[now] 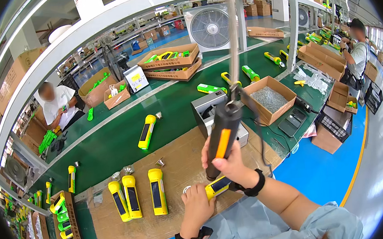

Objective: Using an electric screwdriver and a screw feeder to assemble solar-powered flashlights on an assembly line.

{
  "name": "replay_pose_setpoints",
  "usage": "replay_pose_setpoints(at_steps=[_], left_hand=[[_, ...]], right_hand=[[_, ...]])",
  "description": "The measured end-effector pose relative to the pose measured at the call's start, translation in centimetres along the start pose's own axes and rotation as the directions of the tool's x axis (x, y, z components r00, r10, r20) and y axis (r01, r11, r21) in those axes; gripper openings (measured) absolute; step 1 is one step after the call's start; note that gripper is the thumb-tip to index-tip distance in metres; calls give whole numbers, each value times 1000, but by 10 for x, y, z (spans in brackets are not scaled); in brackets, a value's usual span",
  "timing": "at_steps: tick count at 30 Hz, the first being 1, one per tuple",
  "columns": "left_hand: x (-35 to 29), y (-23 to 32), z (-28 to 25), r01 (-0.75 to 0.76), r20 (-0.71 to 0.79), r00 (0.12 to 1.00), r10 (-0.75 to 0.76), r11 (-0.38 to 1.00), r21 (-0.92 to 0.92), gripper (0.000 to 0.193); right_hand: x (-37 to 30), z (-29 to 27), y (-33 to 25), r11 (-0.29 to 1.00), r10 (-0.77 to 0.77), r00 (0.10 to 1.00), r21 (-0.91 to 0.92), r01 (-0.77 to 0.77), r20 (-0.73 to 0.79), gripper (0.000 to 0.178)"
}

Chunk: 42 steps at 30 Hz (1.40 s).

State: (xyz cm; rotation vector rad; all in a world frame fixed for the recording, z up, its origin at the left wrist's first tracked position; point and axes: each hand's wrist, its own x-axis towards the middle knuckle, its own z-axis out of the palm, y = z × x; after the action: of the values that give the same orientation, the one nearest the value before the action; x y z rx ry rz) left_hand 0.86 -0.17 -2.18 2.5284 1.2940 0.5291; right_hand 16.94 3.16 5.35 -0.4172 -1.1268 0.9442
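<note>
Your right hand point(231, 162) wraps around a black cylindrical powered screwdriver point(224, 135) with an orange stripe, while your left hand point(199, 205) holds the head end of a yellow flashlight point(218, 187) with a dark rectangular panel, at the screwdriver's lower end. Three similar yellow flashlights point(132, 190) lie leftward on a flat brown cardboard sheet point(120, 238).

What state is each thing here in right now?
Left hand: holding a yellow flashlight
Right hand: gripping a black screwdriver
Screwdriver: tilted, lower end down
Three flashlights on cardboard: lying, dark panels up
Silvery-parts carton: open, filled
Near flashlight carton: open, filled
Large fan: spinning or stopped, cannot tell
</note>
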Motion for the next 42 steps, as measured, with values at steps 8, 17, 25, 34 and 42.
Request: replay_pose_setpoints(at_steps=[8,17,25,34,42], left_hand=[[-23,-1,-25,-20,17,1000,18,992,128,54],[73,-41,12,354,-161,935,-317,877,326,46],[245,-95,33,585,-527,749,-401,774,242,48],[60,-64,-31,653,-212,749,-627,647,393,59],[-33,-31,-40,400,48,913,-405,911,99,66]], right_hand=[[-36,-38,-63,992,94,989,-77,-103,-114,56],[-85,-69,-60,937,160,922,-240,-254,-352,62],[-85,-63,-58,960,86,939,-226,-168,-334,61],[-92,-77,-49,960,80,922,-220,-174,-378,61],[14,-75,-41,917,-241,926,-380,120,-289,40]])
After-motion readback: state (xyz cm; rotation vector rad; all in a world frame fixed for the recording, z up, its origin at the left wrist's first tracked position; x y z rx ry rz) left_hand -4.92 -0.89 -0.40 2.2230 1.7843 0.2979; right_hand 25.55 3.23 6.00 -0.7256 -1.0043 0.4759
